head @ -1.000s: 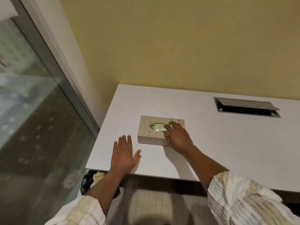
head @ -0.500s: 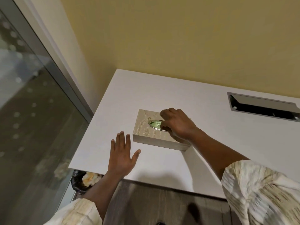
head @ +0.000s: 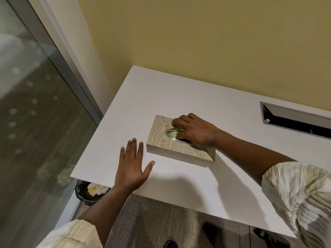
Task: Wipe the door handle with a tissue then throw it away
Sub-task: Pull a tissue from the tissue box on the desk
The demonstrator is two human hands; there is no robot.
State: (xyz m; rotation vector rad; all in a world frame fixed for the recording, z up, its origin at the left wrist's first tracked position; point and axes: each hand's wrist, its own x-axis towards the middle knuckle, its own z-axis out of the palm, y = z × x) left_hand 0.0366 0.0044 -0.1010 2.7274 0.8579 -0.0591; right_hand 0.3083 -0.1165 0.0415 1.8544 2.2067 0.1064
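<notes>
A beige tissue box (head: 161, 140) with a floral pattern lies on the white desk (head: 179, 93). Its top has a metal-rimmed oval opening where a green tissue (head: 172, 134) shows. My right hand (head: 196, 131) rests on the box, fingers curled and bunched at the opening, pinching the tissue; the fingertips are partly hidden. My left hand (head: 131, 169) lies flat on the desk just left of the box, fingers spread, holding nothing. No door handle is in view.
A black-lined bin (head: 83, 195) holding crumpled paper (head: 96, 188) stands on the floor under the desk's left front corner. A glass panel with a metal frame (head: 32, 122) runs along the left. A cable slot (head: 295, 119) is set into the desk at right.
My right hand has shifted from the box's right edge onto its top, fingers closing at the opening. The view has moved closer and lower. My left hand stays flat on the desk.
</notes>
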